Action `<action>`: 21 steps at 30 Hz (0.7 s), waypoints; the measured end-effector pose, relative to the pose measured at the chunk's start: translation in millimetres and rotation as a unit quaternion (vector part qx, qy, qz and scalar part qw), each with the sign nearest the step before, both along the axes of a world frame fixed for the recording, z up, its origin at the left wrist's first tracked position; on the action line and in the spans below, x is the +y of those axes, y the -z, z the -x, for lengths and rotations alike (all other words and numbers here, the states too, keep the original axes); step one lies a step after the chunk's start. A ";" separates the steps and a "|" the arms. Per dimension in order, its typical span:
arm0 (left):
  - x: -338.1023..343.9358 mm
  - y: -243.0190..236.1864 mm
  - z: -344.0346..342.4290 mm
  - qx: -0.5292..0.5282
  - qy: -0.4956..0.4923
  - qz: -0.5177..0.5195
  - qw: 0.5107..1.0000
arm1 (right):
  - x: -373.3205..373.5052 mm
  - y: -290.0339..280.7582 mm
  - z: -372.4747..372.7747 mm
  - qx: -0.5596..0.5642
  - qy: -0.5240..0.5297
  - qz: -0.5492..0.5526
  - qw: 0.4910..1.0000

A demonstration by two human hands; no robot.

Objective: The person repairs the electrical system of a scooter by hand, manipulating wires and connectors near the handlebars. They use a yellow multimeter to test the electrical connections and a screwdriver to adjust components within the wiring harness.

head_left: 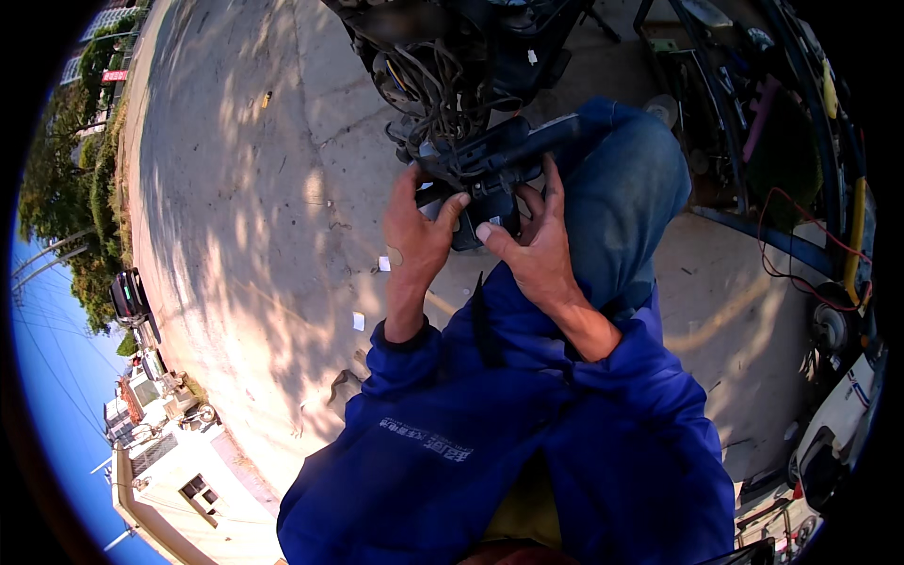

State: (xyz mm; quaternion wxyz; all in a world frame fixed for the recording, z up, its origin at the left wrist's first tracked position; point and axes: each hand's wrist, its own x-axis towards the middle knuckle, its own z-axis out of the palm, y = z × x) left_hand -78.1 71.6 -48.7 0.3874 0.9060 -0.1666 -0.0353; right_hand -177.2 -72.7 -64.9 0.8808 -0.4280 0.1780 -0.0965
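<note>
We grasp the black part (508,149) from both sides: our left hand (419,226) closes on its left end, and our right hand (540,254) closes on its right end, both thumbs pointing inward. The part is located in front of the knee (645,169), directly below a bundle of cables (441,89) hanging from the black machine (508,47). We cannot tell how firmly either hand presses.

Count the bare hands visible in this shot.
2: the left hand grips the left side of the black part below the wire bundle, and the right hand its right side.
</note>
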 end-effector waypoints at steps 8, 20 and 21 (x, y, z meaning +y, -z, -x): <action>-0.4 5.3 -1.0 0.029 -0.021 0.051 0.998 | -1.2 -0.8 -0.2 -0.002 0.000 -0.003 1.000; -5.3 -2.4 -2.9 0.076 -0.052 0.076 0.993 | -6.2 -1.4 -2.5 0.019 0.005 -0.042 0.999; -6.5 -5.1 -3.0 0.079 -0.052 0.073 0.993 | -7.9 -2.6 -2.3 0.026 -0.001 -0.041 0.999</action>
